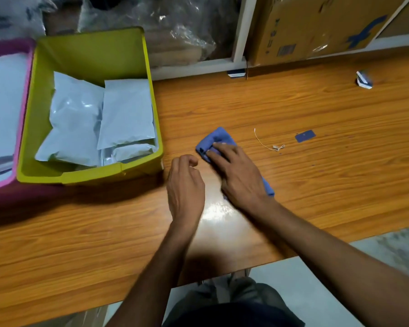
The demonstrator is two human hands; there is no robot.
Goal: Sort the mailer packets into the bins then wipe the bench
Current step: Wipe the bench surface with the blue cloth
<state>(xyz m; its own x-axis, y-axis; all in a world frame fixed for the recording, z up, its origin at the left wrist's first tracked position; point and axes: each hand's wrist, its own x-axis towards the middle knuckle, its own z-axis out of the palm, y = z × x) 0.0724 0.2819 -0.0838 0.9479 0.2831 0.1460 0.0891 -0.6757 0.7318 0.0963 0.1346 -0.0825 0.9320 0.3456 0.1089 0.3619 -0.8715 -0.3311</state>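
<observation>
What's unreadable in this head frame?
All head view.
1. pink bin: cut off by the left edge.
2. blue cloth: mostly hidden under the right hand.
3. left hand: curled fingers hide whether it holds anything.
4. small white-blue object, far right: too blurred to identify.
</observation>
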